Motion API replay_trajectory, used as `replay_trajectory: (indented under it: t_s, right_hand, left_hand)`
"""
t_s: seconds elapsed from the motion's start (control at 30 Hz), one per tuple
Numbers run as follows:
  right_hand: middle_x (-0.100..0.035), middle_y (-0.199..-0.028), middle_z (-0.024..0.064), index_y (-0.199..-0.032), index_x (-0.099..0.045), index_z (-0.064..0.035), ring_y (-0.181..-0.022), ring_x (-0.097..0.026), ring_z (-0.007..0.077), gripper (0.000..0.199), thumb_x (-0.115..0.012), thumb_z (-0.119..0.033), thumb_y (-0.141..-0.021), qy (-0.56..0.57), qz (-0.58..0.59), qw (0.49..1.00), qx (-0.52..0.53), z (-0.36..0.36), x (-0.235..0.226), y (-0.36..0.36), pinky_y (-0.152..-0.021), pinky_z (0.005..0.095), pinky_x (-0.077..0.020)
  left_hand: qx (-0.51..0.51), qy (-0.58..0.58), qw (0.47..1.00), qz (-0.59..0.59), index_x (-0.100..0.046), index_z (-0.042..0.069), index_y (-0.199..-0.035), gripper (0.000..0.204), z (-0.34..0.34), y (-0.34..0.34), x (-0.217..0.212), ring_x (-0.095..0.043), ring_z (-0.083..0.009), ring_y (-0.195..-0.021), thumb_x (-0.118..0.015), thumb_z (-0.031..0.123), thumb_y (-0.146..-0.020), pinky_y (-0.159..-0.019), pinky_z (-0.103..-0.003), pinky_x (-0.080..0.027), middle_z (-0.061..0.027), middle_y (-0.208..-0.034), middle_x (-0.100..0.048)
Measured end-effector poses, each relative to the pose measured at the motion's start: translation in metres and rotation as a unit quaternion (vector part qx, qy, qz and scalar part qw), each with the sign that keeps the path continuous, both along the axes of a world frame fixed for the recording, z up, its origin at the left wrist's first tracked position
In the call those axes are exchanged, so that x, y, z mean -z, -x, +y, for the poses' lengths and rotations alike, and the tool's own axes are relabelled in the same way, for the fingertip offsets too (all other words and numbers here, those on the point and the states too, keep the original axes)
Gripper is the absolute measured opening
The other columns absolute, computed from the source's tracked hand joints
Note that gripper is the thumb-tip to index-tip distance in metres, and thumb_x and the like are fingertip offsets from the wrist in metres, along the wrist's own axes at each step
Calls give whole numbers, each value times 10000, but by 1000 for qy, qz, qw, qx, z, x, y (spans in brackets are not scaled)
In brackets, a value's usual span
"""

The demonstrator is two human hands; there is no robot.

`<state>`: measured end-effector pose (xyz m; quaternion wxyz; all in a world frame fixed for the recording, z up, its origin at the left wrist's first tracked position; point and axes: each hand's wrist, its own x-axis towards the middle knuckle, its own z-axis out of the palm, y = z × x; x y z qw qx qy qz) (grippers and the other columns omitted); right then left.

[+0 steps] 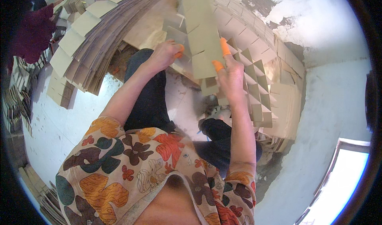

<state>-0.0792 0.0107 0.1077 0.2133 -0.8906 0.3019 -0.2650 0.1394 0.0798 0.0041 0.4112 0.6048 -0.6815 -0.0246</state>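
A long slotted cardboard strip (pixel 201 38) stands tilted in front of me, with short slits along it. My right hand (pixel 231 76) grips its right edge near the lower end, orange covers on the thumb and a finger. My left hand (pixel 165 55), also with orange fingertip covers, is closed at the edge of another cardboard strip (pixel 177 36) on the left. Part of that grip is hidden. Beneath and to the right of my right hand spreads a cardboard divider grid (pixel 254 80) of interlocked strips with open cells.
Tall fanned stacks of cardboard strips (pixel 99 34) stand at the left. More slotted cardboard (pixel 242 22) lies along the wall at the right, beside a cardboard box (pixel 284 105). A person in a dark red top (pixel 34 34) is at the far left. A bright window (pixel 342 181) is lower right.
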Motion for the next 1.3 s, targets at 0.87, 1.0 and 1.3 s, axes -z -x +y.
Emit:
replay_trajectory:
  t_s: [0.87,1.0,1.3]
  right_hand:
    - [-620,-749,231,-1024,-535,109,-707,-638,365,305,-544,-17,-747,59,247,961,-105,11,41,-37,-608,440,-511]
    - [-631,-762,225,-924,-582,95,-702,-647,352,220,-540,-3,-732,93,292,944,-121,3,33,-37,-597,432,-521]
    - [-643,-867,194,-938,-624,-3,-783,-616,373,316,-607,-299,-830,7,89,996,-11,-38,40,-6,-681,427,-491]
  left_hand:
    - [-8,-24,999,-27,-575,56,-803,140,-9,-1,-6,-570,-307,-753,-668,33,-701,-633,-391,-466,-107,-733,-589]
    - [16,-30,999,-41,-586,63,-817,125,-13,5,-8,-571,-295,-760,-655,50,-714,-638,-387,-471,-98,-739,-589]
    - [22,-57,995,-85,-550,69,-1107,472,-4,4,-23,-519,-307,-1010,-728,144,-676,-836,-380,-446,-111,-1031,-582]
